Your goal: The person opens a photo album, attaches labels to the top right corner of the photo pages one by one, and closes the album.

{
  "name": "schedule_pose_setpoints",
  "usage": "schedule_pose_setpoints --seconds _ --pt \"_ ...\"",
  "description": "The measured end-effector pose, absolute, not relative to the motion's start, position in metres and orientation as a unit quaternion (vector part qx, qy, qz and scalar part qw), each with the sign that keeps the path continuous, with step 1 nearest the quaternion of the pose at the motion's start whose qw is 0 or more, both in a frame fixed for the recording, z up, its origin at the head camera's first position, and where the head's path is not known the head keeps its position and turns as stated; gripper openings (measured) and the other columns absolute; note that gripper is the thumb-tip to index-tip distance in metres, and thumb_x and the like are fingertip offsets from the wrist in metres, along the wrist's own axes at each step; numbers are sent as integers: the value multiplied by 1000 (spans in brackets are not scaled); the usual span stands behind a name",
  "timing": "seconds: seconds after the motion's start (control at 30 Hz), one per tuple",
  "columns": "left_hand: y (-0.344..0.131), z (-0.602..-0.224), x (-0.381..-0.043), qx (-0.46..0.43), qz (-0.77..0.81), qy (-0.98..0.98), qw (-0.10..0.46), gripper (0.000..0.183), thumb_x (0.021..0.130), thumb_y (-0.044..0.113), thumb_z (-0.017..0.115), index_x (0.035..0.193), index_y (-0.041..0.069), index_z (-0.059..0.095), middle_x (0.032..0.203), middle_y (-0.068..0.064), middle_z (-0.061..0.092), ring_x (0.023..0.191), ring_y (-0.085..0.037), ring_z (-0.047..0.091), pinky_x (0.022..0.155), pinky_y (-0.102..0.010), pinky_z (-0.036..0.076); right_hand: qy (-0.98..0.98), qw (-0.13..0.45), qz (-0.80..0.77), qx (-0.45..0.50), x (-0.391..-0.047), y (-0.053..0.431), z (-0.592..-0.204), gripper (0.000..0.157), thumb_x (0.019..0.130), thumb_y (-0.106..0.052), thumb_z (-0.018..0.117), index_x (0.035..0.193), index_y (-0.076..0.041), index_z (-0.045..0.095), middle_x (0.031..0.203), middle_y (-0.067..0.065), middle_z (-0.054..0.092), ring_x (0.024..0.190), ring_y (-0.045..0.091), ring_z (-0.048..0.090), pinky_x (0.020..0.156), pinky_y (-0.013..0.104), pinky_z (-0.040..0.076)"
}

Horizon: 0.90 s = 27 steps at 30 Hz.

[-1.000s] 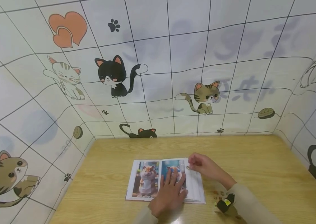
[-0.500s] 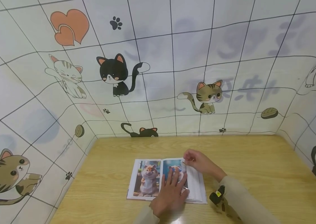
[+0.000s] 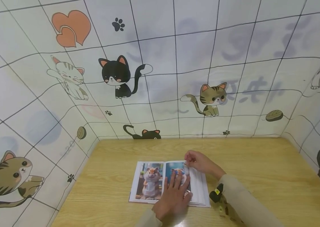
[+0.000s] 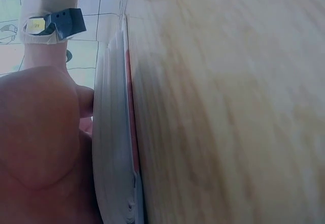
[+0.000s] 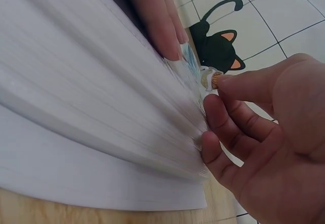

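Note:
An open photo album (image 3: pixel 150 200) lies on the table with a hamster picture (image 3: pixel 150 184) on its left page. Across the right-hand hamster picture (image 3: pixel 172 166) my left hand (image 3: pixel 172 195) rests flat, fingers spread, covering much of it. At the top outer corner of that page, my right hand (image 3: pixel 201 162) pinches a small sticker (image 5: pixel 209 78) between thumb and forefinger. The sticker's print is white, greenish and brown, and it sits at the page edge. In the left wrist view, my left palm (image 4: pixel 40 132) lies over the album's stacked pages (image 4: pixel 111 132).
A clear sheet with small brown prints (image 3: pixel 225 211) lies beneath the right sleeve (image 3: pixel 245 198). The wooden table (image 3: pixel 103 176) meets a cat-patterned wall covering (image 3: pixel 162 88) at the back and sides.
My right hand has moved left and slightly away from me, to the top corner of the right page, with the sticker pinched. My left hand stays pressed on the page.

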<state>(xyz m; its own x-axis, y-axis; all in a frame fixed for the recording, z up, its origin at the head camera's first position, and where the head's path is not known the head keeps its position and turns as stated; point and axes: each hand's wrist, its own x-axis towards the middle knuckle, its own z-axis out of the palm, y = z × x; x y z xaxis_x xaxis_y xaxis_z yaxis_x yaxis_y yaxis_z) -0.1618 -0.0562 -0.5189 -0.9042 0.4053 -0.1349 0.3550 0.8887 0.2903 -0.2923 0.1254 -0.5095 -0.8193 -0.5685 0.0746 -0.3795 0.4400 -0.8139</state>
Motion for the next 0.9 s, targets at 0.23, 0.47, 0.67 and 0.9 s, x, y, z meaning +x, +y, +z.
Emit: schedule_pose_setpoints --seconds 0.23,0.47,0.67,0.9 --pt "-55 -518 -162 197 125 968 93 58 106 48 23 159 25 22 166 -9 12 152 -36 3 117 -64 12 835 132 -447 -292 -302 126 -514 13 94 1 59 107 0 59 90 4 64 83 14 58 77 30 46" --pt "-53 -516 -162 193 118 969 96 58 106 49 23 159 26 22 166 -8 12 153 -36 3 117 -63 13 834 153 -445 -288 -305 127 -511 15 95 0 59 110 0 58 90 3 64 84 16 57 79 32 45" --pt "-53 -517 -160 192 121 970 88 57 106 48 24 159 25 24 166 -8 13 152 -35 4 117 -63 12 833 151 -447 -288 -304 128 -508 13 96 -2 58 109 0 58 91 7 64 84 16 56 76 32 44" --pt "-54 -519 -160 191 117 971 85 56 107 47 24 159 25 24 166 -7 13 153 -34 4 117 -64 13 838 157 -440 -283 -307 127 -510 13 96 -2 58 108 -3 59 91 5 63 85 19 56 76 34 44"
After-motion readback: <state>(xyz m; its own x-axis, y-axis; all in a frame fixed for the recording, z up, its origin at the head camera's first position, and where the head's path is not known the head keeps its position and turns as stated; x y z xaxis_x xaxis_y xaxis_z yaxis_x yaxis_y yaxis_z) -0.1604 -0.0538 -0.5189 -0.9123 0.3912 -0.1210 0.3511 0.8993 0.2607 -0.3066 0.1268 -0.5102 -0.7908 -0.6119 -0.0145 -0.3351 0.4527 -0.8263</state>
